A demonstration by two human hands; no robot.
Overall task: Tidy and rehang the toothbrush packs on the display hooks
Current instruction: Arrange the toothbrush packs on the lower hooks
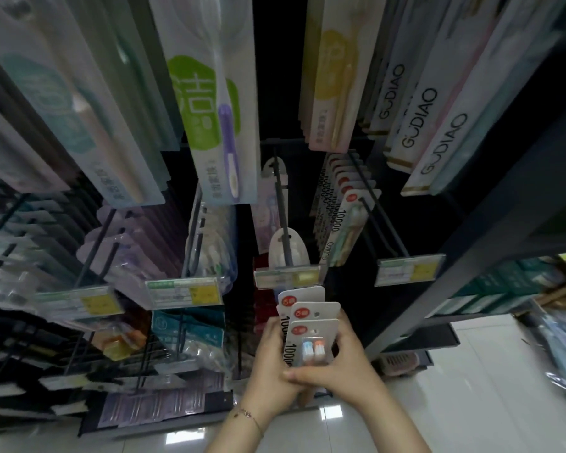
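Note:
Both hands hold a small fanned stack of white toothbrush packs with red round logos and "10000" print, low in the middle of the view. My left hand grips the stack's left edge and underside. My right hand wraps round its right edge, thumb across the bottom. Above them a row of matching packs hangs on a dark display hook. The hook straight above my hands carries a white pack near its tip and a pinkish one further back.
Long toothbrush boxes hang overhead, green-labelled and "GUDIAO" ones. Price tag holders cap the hook ends. More packs fill hooks at left. A dark shelf frame runs at right, above white floor tiles.

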